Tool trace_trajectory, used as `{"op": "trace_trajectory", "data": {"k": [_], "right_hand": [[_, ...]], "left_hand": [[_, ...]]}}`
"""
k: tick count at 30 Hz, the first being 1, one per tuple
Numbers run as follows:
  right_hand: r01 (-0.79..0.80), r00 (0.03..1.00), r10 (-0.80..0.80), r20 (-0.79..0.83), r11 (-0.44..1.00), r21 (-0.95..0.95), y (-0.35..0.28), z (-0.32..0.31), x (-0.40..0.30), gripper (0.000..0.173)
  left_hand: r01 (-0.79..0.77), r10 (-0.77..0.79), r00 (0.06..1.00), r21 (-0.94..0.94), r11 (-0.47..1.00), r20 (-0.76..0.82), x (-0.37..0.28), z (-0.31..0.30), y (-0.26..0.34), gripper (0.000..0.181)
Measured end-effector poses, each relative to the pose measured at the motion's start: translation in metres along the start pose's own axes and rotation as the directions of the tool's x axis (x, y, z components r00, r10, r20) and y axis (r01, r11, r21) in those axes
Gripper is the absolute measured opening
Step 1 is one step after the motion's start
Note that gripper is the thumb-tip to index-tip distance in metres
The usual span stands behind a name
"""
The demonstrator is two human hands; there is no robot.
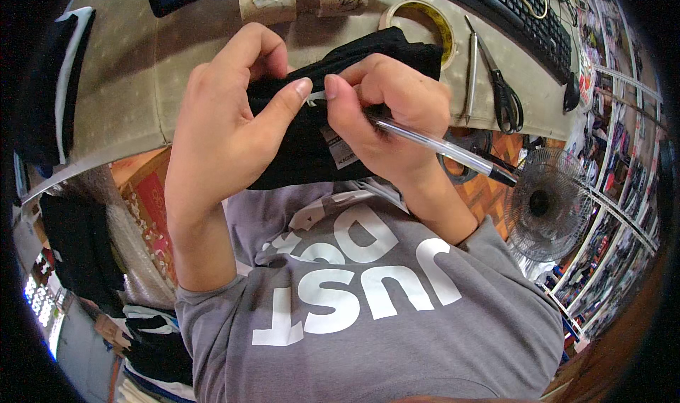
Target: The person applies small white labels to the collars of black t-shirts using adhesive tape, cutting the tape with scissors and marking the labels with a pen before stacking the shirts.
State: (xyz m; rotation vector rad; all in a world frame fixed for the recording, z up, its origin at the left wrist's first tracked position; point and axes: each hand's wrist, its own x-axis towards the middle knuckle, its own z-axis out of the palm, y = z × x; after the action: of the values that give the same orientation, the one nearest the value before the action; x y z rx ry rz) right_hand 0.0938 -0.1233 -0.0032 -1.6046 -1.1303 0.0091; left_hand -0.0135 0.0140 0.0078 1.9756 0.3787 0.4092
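A folded black garment (pixel 289 156) is in front of me at the table's near edge. My left hand (pixel 228 105) grips its left side, thumb on top and bent fingers behind. Between my two thumb tips shows a small white tag or strip (pixel 316 97). My right hand (pixel 396 108) pinches the cloth beside that strip. A clear-barrelled pen (pixel 441 147) is also held in the right hand, its black end pointing down and to the right. Partly under that hand lies a grey label (pixel 340 150) with writing on the garment.
On the table (pixel 202 73) are a tape roll (pixel 449 36), scissors (pixel 502 89), a slim silver tool (pixel 471 79), cardboard tubes (pixel 268 2) and a keyboard (pixel 531 31). Dark folded cloth (pixel 45 89) lies at the left. A fan (pixel 547 206) and loaded shelves (pixel 611 217) stand at the right.
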Motion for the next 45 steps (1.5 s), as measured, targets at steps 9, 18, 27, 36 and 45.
{"op": "trace_trajectory", "data": {"k": [9,18,27,36,45], "right_hand": [[-0.021,1.000,0.020,-0.013,0.999,-0.026,-0.0004,-0.0012,0.0014,0.024],[-0.060,0.998,0.060,0.001,0.997,-0.048,-0.0008,-0.0027,0.0008,0.027],[-0.100,0.995,0.100,-0.007,0.995,0.007,0.0001,-0.0035,-0.0006,0.028],[-0.036,0.999,0.036,0.003,0.998,-0.054,-0.0004,-0.0037,0.0005,0.028],[-0.066,0.997,0.064,-0.035,0.997,-0.047,-0.0008,-0.0021,0.0021,0.024]], "left_hand": [[0.048,-0.048,0.999,-0.005,0.999,-0.002,-0.0007,0.0006,0.0012,0.019],[0.047,-0.048,0.999,0.064,0.997,0.018,0.0010,-0.0020,0.0059,0.019],[0.058,-0.058,0.998,0.034,0.998,0.009,0.0001,-0.0011,0.0049,0.020],[0.048,-0.048,0.999,0.027,0.998,-0.003,-0.0011,-0.0003,0.0044,0.020],[0.050,-0.051,0.998,0.074,0.996,0.019,0.0007,-0.0037,0.0083,0.019]]}}
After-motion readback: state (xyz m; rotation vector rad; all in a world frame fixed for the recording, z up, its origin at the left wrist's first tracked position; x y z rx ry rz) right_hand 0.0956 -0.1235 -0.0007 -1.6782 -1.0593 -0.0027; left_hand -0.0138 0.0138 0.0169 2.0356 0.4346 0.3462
